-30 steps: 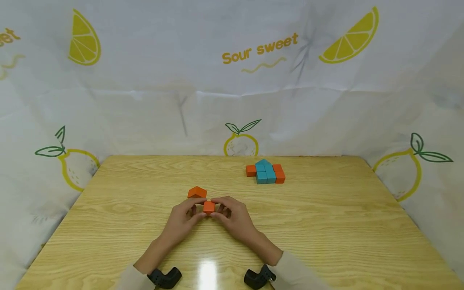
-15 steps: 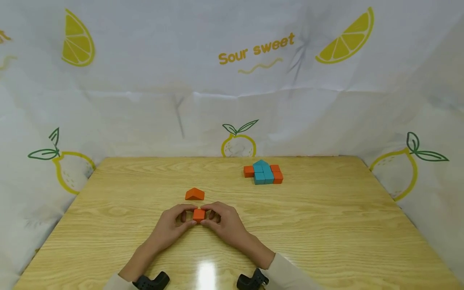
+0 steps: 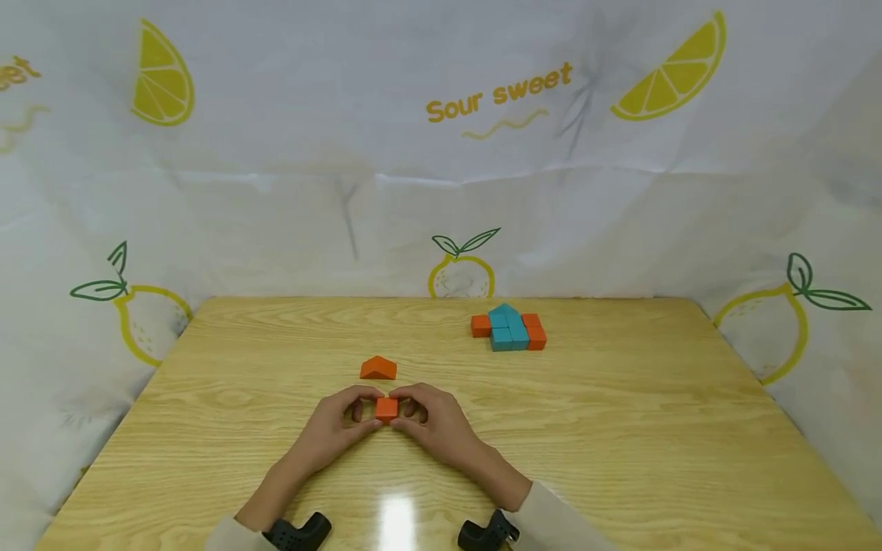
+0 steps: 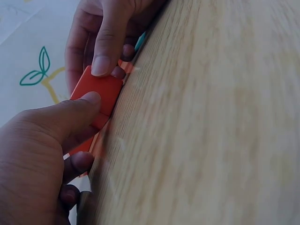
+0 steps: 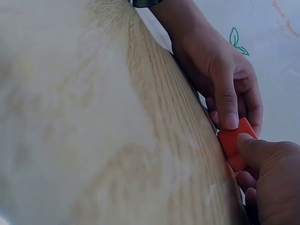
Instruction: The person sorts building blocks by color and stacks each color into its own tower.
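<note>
Pinching a small red-orange block (image 3: 387, 409) between left hand (image 3: 327, 428) and right hand (image 3: 445, 430), one on either side, with thumbs (image 4: 77, 112) on the near side and forefingers (image 3: 363, 391) toward the far side. Low over the bench (image 3: 634, 436); cannot tell whether resting on it or raised slightly. Just beyond the hands, a little toward the left one and apart from the held block: a peaked orange block (image 3: 378, 369). Farther out, beyond and to the right of the right hand, set touching together: blue blocks (image 3: 508, 330) with a peak at the far end, one orange block (image 3: 481, 327) against their left side and two orange blocks (image 3: 534, 334) against their right. Nearer the body than the hands: black wrist devices (image 3: 301, 533) and pale sleeves (image 3: 561, 522). Well beyond the hands, past the far edge: a white cloth (image 3: 296, 229) printed with yellow lemon slices (image 3: 163, 88), outlined lemons (image 3: 461, 277) and, up and to the right, orange lettering (image 3: 499, 93) reading "Sour sweet" above a wavy line (image 3: 505, 127). Far to the left, more lettering (image 3: 14, 73), cut off and readable only as "eet"; in the right wrist view, slanted orange lettering (image 5: 285, 18), too faint to read fully.
</note>
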### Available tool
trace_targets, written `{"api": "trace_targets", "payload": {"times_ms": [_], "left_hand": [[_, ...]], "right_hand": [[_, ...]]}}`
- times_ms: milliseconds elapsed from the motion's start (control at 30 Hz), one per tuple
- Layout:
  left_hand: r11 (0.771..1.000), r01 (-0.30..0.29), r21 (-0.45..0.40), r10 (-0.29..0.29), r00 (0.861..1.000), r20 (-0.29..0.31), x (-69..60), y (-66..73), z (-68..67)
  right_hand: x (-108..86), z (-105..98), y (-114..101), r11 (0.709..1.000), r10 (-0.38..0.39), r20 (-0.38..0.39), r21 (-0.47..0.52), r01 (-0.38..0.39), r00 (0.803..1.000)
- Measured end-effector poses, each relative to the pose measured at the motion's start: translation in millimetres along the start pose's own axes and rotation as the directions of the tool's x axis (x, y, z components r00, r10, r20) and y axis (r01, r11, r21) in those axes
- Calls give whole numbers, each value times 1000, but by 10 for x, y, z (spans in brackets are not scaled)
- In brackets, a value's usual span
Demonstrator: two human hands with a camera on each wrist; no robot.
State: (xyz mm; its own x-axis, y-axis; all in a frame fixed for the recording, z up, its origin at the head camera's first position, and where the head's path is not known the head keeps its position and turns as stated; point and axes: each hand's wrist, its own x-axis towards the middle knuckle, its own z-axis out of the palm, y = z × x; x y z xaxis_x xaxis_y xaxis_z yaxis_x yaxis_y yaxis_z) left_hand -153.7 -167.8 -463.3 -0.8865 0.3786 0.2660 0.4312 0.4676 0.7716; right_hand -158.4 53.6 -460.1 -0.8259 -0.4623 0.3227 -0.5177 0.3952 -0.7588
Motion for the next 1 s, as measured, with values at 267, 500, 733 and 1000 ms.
{"api": "trace_targets", "payload": {"times_ms": [267, 500, 733, 1000], "left_hand": [[1000, -4, 20, 3, 1000, 20, 27, 2, -4], [1000, -1, 23, 1, 1000, 22, 10, 3, -8], [1000, -8, 20, 7, 1000, 26, 10, 6, -2], [1000, 1, 24, -1, 1000, 18, 2, 23, -3]], "right_hand": [[-3, -23, 29, 996, -89, -84, 13, 90, 992], [17, -107, 97, 996, -88, -200, -22, 85, 976], [76, -266, 239, 999, -50, -313, -21, 46, 948], [133, -447, 413, 999, 16, -398, -37, -33, 917]]}}
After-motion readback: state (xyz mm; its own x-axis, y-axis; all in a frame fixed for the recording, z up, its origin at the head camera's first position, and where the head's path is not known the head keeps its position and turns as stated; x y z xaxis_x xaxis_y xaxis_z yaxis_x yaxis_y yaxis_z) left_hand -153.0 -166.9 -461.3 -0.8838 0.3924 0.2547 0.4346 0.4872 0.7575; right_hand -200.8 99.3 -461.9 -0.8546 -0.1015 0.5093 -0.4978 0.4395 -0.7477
